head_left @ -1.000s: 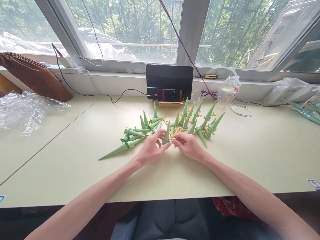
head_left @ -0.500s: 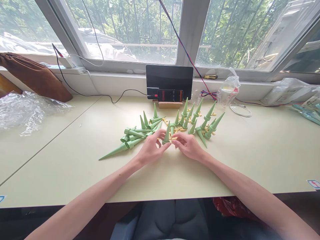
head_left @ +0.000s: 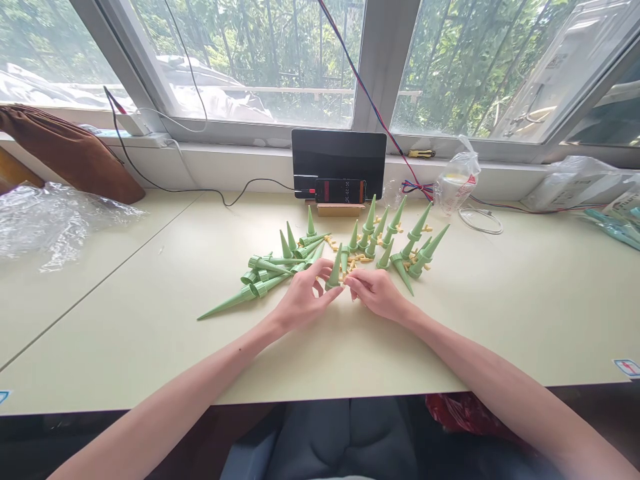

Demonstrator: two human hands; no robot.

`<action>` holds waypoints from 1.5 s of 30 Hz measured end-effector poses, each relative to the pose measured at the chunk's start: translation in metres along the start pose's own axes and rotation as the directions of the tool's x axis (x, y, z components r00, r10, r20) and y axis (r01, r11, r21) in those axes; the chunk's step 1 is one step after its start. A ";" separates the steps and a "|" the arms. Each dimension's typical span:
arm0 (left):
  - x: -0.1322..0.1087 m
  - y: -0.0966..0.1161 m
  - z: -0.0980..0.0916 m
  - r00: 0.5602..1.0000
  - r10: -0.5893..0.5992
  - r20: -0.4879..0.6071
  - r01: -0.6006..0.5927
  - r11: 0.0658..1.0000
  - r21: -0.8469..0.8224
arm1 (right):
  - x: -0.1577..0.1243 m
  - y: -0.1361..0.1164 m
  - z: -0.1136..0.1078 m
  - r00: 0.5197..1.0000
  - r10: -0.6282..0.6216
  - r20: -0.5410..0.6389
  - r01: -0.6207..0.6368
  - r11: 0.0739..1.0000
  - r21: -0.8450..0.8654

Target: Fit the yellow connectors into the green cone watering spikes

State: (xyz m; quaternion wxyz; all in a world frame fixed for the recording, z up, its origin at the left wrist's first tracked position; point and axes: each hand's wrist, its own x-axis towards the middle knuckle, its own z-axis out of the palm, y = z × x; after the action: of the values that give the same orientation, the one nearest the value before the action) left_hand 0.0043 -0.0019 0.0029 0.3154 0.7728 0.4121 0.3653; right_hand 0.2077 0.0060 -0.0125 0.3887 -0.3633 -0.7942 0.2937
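Note:
My left hand (head_left: 306, 297) grips the base of a green plastic plant watering spike (head_left: 337, 270), which stands tip up on the table. Close on its right, my right hand (head_left: 376, 292) pinches a small yellow valve (head_left: 347, 281) against the spike's side; the fingers partly cover it. To the left lies a pile of loose green spikes (head_left: 273, 267), several of them on their sides. Behind my hands are scattered small yellow valves (head_left: 361, 259). On the right stands a group of green spikes with yellow valves on them (head_left: 417, 233).
A phone (head_left: 341, 191) showing a timer leans on a black tablet (head_left: 340, 157) at the back. Crumpled clear plastic (head_left: 60, 227) lies left, beside a brown bag (head_left: 75, 150). A plastic-wrapped cup (head_left: 455, 177) and a white cable (head_left: 481, 221) are at the back right.
My right hand's fingers have drawn closer together around the yellow valve. The spike in my left hand has shifted very slightly to the right.

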 end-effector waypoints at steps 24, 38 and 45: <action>0.001 0.002 0.000 0.999 -0.035 -0.021 0.035 0.999 -0.001 | -0.001 0.002 0.001 0.999 0.035 -0.001 -0.035 0.999 0.027; 0.001 0.001 0.000 1.000 -0.018 -0.014 0.018 1.000 0.003 | -0.001 0.002 0.000 1.000 -0.013 -0.001 0.013 1.000 -0.013; 0.000 0.003 -0.002 1.000 -0.017 0.026 0.018 1.000 -0.015 | 0.000 0.004 0.000 1.000 -0.004 0.017 0.005 0.999 -0.041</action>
State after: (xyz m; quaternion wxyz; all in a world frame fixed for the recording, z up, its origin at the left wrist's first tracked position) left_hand 0.0042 -0.0027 0.0064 0.3295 0.7715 0.4120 0.3557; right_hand 0.2090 0.0080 -0.0159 0.3751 -0.3669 -0.8042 0.2793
